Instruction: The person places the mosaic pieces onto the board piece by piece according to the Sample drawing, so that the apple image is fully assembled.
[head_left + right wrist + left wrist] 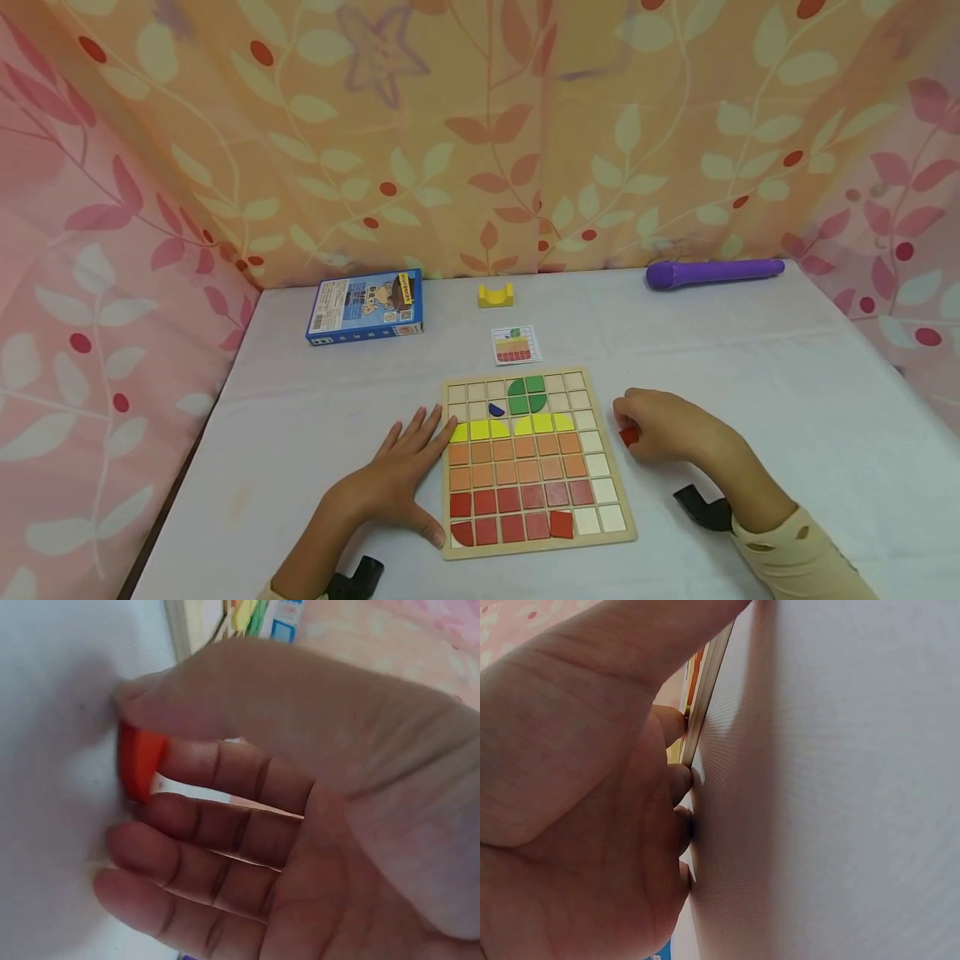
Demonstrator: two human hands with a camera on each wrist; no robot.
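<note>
A wooden grid board [628, 530] lies on the white cloth. Green rounded tiles [536, 385], a small blue half-round piece [496, 410], a yellow row, orange rows and red rows fill much of it. One red tile [561, 524] in the bottom row sits slightly askew. My left hand [397, 475] is spread along the board's left edge, fingertips and thumb touching the rim. Right of the board, low over the cloth, my right hand [663, 425] pinches a red tile [141, 761] with a curved side between thumb and fingers.
Behind the board lies a small pattern card [516, 345]. A yellow notched block [496, 296] stands beyond it. The blue game box [365, 306] is at back left, a purple microphone-shaped object [715, 273] at back right. Patterned fabric [487, 167] encloses the back and sides.
</note>
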